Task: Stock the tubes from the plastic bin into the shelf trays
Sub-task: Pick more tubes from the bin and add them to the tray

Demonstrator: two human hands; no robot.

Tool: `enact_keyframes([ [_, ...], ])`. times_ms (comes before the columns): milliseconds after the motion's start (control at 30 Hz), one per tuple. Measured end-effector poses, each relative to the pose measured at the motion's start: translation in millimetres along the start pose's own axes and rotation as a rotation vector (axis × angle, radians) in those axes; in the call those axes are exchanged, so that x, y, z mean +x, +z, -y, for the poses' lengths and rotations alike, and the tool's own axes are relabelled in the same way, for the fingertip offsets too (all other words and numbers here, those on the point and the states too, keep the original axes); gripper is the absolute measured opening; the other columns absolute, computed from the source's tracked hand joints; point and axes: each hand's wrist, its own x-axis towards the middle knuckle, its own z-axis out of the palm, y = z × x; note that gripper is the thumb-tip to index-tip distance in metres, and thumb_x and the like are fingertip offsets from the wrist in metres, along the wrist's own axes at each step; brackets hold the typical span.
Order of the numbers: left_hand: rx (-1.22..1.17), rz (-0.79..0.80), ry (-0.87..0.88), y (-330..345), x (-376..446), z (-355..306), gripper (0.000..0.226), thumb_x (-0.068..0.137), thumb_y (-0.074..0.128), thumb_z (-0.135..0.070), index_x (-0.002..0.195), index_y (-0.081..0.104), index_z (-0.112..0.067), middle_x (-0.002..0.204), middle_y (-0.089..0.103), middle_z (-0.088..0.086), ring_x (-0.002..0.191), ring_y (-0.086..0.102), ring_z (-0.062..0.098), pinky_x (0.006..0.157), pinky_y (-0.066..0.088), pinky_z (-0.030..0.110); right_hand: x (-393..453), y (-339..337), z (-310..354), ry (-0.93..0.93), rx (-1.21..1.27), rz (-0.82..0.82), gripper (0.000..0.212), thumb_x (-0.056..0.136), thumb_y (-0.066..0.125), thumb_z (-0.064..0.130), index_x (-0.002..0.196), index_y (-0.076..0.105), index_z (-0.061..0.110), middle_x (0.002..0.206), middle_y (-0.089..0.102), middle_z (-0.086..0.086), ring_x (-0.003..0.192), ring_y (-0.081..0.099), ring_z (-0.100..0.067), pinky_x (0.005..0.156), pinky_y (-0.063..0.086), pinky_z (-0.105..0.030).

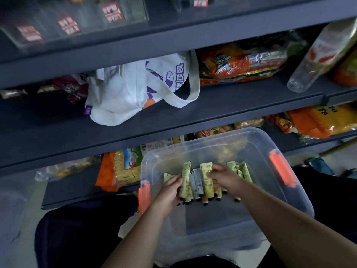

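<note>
A clear plastic bin point(251, 144) with orange latches rests on my lap, low in the head view. Inside it lie several green and white tubes point(197, 182) with black caps, bunched side by side. My left hand point(170, 192) closes around the left side of the bunch. My right hand point(224, 178) grips a green tube at the bunch's right side. Clear shelf trays point(77, 22) with red labels stand on the top shelf, blurred.
Dark shelves fill the view. The middle shelf holds a white tote bag point(139, 89), orange snack packs point(241, 62) and a lying plastic bottle point(318, 57). The lower shelf point(77, 188) carries cracker packs point(125, 167) and orange bags point(318, 120).
</note>
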Motion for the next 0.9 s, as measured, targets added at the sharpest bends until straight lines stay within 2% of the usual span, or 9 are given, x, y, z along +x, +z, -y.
enact_keyframes([
  [133,-0.159,0.136,-0.024,15,-25,-17,0.020,0.098,0.045,-0.017,0.101,0.064,-0.014,0.080,0.065,0.007,0.070,0.059,0.018,0.062,0.045,0.030,-16,-13,17,-0.057,-0.029,0.002,0.013,0.092,0.054,0.004,0.086,0.057,0.015,0.067,0.046,0.004,0.059,0.044,-0.008,0.057,0.041,-0.021],
  [233,-0.106,0.212,0.037,27,-47,-29,0.011,0.093,0.053,-0.011,0.093,0.064,-0.011,0.069,0.063,0.003,0.066,0.052,0.016,0.062,0.040,0.028,-27,-24,32,-0.091,-0.066,0.013,0.011,0.091,0.058,0.009,0.083,0.052,0.014,0.075,0.040,-0.004,0.068,0.043,-0.013,0.064,0.042,-0.025],
  [333,-0.016,0.236,0.110,33,-65,-44,0.013,0.090,0.057,-0.004,0.095,0.064,-0.014,0.072,0.060,0.004,0.070,0.053,0.016,0.067,0.042,0.028,-43,-36,51,-0.148,-0.104,0.033,0.020,0.089,0.062,0.013,0.078,0.046,0.016,0.077,0.045,-0.004,0.074,0.049,-0.015,0.066,0.048,-0.025],
  [467,0.032,0.256,0.180,35,-85,-75,0.027,0.089,0.058,-0.004,0.115,0.058,-0.010,0.075,0.063,0.004,0.067,0.056,0.014,0.064,0.047,0.025,-74,-45,93,-0.246,-0.172,0.084,0.012,0.088,0.064,0.013,0.081,0.055,0.012,0.078,0.062,-0.001,0.077,0.060,-0.014,0.074,0.051,-0.026],
  [567,0.073,0.246,0.276,38,-104,-98,0.028,0.091,0.053,-0.002,0.119,0.057,-0.003,0.080,0.061,0.007,0.070,0.056,0.014,0.063,0.046,0.023,-97,-46,126,-0.322,-0.229,0.114,0.016,0.086,0.066,0.011,0.097,0.057,0.005,0.090,0.065,-0.009,0.088,0.064,-0.019,0.086,0.054,-0.032],
  [633,0.110,0.253,0.334,41,-115,-113,0.028,0.092,0.051,-0.001,0.119,0.057,0.002,0.083,0.060,0.007,0.075,0.057,0.015,0.069,0.044,0.026,-108,-46,145,-0.366,-0.258,0.120,0.019,0.086,0.066,0.009,0.101,0.060,0.001,0.098,0.066,-0.013,0.093,0.064,-0.021,0.093,0.052,-0.037],
  [767,0.206,0.248,0.448,38,-147,-144,0.028,0.093,0.050,0.000,0.121,0.055,0.003,0.103,0.062,0.003,0.096,0.061,0.019,0.090,0.046,0.032,-142,-36,186,-0.474,-0.317,0.155,0.010,0.087,0.063,0.005,0.097,0.064,0.008,0.097,0.069,-0.008,0.095,0.065,-0.020,0.093,0.052,-0.037],
  [833,0.266,0.237,0.523,33,-164,-164,0.027,0.092,0.052,0.000,0.119,0.056,0.001,0.102,0.063,0.001,0.099,0.061,0.019,0.092,0.048,0.029,-159,-31,209,-0.535,-0.366,0.185,0.011,0.088,0.061,0.002,0.096,0.064,0.009,0.096,0.069,-0.008,0.094,0.066,-0.020,0.091,0.053,-0.036],
  [900,0.322,0.205,0.614,25,-183,-185,0.022,0.090,0.055,0.001,0.111,0.060,-0.003,0.094,0.065,0.003,0.093,0.062,0.017,0.086,0.050,0.027,-175,-25,233,-0.583,-0.431,0.206,0.011,0.088,0.058,-0.002,0.095,0.062,0.007,0.094,0.067,-0.009,0.091,0.066,-0.020,0.089,0.054,-0.033],
])
